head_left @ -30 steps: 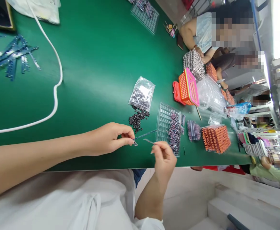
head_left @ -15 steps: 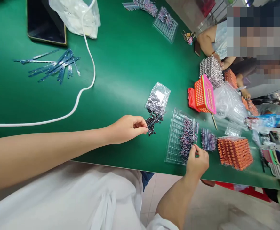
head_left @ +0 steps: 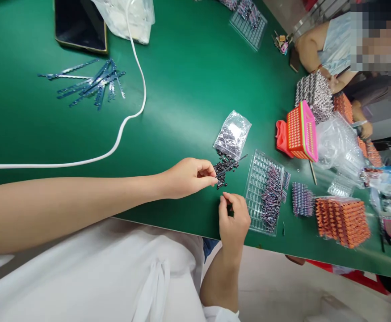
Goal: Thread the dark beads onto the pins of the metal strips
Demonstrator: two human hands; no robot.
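Note:
My left hand (head_left: pixel 192 179) pinches a thin dark stick (head_left: pixel 237 162) between thumb and fingertips. The stick points right, over a small pile of dark shiny beads (head_left: pixel 224 166). Just below the pile is my right hand (head_left: pixel 234 220), its thumb and forefinger drawn together; whether anything is between their tips I cannot make out. A clear plastic bag (head_left: pixel 233 134) with dark beads inside lies above the pile. Right of my right hand lies a clear ridged tray (head_left: pixel 254 192), with many thin purple-dark pieces (head_left: pixel 271 197) heaped along its right side.
A white cable (head_left: pixel 123 129) curves across the green table, near blue strips (head_left: pixel 96 85) and a dark tablet-like device (head_left: pixel 80 27). To the right are an orange basket (head_left: pixel 297 129), a purple bundle (head_left: pixel 302 199) and orange stacked pieces (head_left: pixel 342 221). Another person's arm (head_left: pixel 312 42) rests beyond.
My right hand has moved left, from the tray's right side to just below the beads. My left hand still pinches the stick over the pile. The whole view has shifted slightly.

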